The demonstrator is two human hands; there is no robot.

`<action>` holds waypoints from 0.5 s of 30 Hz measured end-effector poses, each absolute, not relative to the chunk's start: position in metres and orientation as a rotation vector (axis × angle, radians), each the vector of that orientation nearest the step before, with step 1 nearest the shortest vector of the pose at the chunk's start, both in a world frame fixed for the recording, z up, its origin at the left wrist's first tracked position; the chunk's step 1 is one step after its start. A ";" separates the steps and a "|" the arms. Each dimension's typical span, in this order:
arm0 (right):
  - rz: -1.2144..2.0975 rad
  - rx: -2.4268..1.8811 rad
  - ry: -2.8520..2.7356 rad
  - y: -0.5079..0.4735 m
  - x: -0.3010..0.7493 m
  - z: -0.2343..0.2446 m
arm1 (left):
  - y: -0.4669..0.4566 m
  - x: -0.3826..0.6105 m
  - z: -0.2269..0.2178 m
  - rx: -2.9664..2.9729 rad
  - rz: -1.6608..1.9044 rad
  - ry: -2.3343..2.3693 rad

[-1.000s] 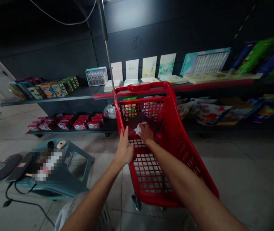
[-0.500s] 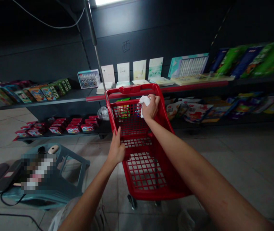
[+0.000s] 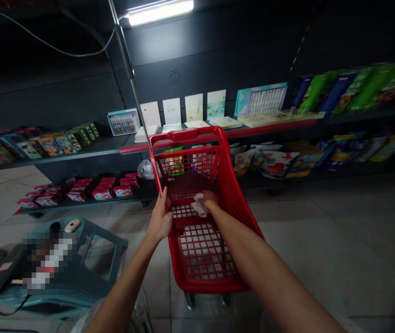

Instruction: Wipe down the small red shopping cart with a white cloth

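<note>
The right hand [image 3: 207, 199] curls its fingers closed over a white cloth [image 3: 199, 206] inside the red shopping cart [image 3: 183, 135]; the left hand [image 3: 159, 221] grips the cart's side.

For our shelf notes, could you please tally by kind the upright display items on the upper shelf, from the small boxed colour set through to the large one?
Pale picture cards: 4
Boxed colour sets: 2
Total: 6

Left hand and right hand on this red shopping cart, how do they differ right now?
The left hand grips the rim of the red shopping cart and holds nothing else, while the right hand clutches a white cloth. The left hand sits at the cart's side; the right hand reaches inside it. Both hands are bare.
</note>
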State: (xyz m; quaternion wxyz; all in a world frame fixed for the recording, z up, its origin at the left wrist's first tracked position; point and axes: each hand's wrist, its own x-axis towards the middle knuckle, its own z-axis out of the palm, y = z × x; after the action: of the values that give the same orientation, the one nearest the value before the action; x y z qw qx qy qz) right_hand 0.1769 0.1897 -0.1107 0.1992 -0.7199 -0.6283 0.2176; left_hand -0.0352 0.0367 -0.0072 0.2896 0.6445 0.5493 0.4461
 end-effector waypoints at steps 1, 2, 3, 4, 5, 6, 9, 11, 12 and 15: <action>0.646 -1.981 -1.759 0.195 0.170 -0.102 | 0.037 -0.036 -0.006 1.729 1.189 1.453; 0.676 -1.932 -1.770 0.201 0.162 -0.092 | 0.037 -0.037 -0.006 1.735 1.183 1.445; 0.701 -1.867 -1.786 0.207 0.151 -0.080 | 0.037 -0.038 -0.005 1.734 1.171 1.446; 0.725 -1.791 -1.809 0.213 0.139 -0.067 | 0.037 -0.038 -0.004 1.725 1.155 1.459; 0.742 -1.710 -1.832 0.219 0.125 -0.054 | 0.038 -0.039 -0.003 1.711 1.131 1.478; 0.752 -1.623 -1.846 0.223 0.110 -0.042 | 0.038 -0.040 -0.002 1.699 1.105 1.497; 0.739 -1.353 -1.791 0.227 0.067 -0.014 | 0.039 -0.041 -0.001 1.696 1.077 1.527; 0.708 -1.277 -1.758 0.218 0.048 -0.011 | 0.039 -0.041 -0.002 1.707 1.100 1.520; 0.690 -1.292 -1.786 0.210 0.043 -0.015 | 0.039 -0.042 -0.002 1.704 1.110 1.517; 0.637 -1.411 -1.960 0.173 0.044 -0.038 | 0.039 -0.043 -0.003 1.674 1.106 1.517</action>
State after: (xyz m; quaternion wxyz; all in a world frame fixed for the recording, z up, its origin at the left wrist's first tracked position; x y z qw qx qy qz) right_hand 0.0438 0.1725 -0.0376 0.3163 -0.5358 -0.7445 0.2419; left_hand -0.0431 0.0392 -0.0026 0.3079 0.6332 0.5738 0.4184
